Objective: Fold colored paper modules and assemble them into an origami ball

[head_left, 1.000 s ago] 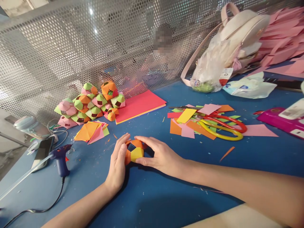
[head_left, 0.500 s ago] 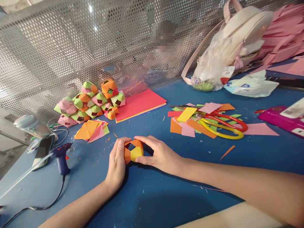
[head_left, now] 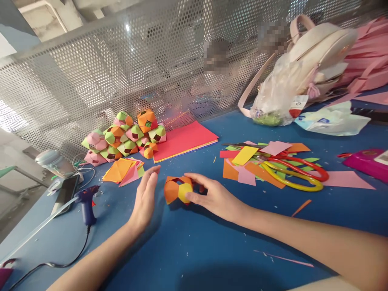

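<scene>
An orange and yellow folded paper ball [head_left: 172, 190] with openings in its sides is at the middle of the blue table. My right hand [head_left: 209, 194] grips its right side between thumb and fingers. To the ball's left, my left hand [head_left: 146, 198] is open, fingers stretched out, apart from the paper. Beyond the hands lies a small stack of orange, pink and green paper squares [head_left: 119, 170]. A pile of similar folded paper balls [head_left: 127, 137] in green, pink and orange rises behind that.
A blue glue gun [head_left: 88, 206] with its cord lies left, near a phone [head_left: 67, 188] and a cup [head_left: 50, 161]. Red paper sheets [head_left: 190, 139] lie at the back. Scissors [head_left: 303, 180] rest among paper scraps on the right, before a backpack [head_left: 321, 52]. Perforated metal panel [head_left: 169, 52] behind.
My left hand has let go of the paper ball and drawn away to its left. My right hand still holds the ball. The camera view has shifted slightly.
</scene>
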`<act>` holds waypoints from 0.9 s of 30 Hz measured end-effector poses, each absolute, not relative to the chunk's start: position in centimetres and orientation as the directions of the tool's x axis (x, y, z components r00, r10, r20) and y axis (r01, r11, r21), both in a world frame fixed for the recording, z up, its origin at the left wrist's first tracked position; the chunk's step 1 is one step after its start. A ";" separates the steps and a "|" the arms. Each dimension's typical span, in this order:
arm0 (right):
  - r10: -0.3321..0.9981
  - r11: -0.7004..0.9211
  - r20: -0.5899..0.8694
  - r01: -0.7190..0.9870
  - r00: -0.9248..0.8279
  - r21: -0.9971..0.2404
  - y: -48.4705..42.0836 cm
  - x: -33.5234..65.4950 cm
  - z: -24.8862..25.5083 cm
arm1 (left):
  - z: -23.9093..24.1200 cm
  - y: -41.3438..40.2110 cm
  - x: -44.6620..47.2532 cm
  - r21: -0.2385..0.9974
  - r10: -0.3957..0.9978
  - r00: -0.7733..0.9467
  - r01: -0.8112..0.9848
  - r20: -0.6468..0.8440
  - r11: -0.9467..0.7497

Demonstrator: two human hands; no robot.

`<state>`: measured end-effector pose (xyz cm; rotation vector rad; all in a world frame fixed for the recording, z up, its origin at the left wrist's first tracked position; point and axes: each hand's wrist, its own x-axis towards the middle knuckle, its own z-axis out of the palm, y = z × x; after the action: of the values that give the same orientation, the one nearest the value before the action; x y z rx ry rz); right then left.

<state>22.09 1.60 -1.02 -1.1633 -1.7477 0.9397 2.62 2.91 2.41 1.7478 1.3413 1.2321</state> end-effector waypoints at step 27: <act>0.954 0.245 0.194 0.219 -0.228 -0.945 2.6 22.1 -1.2 | 2.1 22.0 1.1 0.344 0.922 -0.006 0.929 0.387 -0.138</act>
<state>22.11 2.63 -1.18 -1.1083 -1.6415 1.0560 1.09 22.02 2.12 2.2235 2.0708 0.8476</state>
